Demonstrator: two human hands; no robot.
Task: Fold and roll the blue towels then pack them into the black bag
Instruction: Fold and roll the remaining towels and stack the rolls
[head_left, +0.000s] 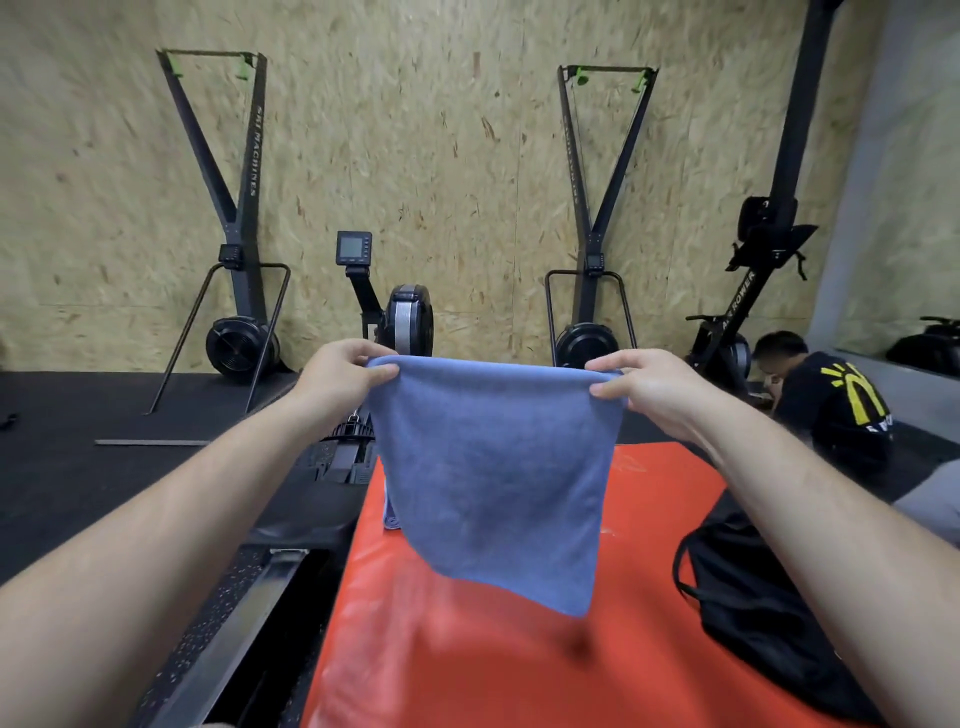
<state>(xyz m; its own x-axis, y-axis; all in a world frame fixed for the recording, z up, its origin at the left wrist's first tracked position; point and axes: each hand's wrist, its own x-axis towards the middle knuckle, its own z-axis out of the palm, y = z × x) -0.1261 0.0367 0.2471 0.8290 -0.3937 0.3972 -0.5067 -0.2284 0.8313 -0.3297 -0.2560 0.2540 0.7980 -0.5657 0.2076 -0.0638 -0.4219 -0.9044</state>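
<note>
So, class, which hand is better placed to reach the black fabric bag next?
Right hand, probably: the black fabric bag lies by the right forearm, while the left hand pinches the blue cloth towel on the opposite side.

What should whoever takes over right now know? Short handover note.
Left hand pinches the blue towel at its top left corner; right hand pinches the top right corner.
The towel hangs in the air above the red mat. What looks like a second blue towel peeks out behind it on the mat. The black bag lies on the mat's right side.
Done: no rolled towel in sight; bag contents hidden.
Left: fold, roll and pack.
</note>
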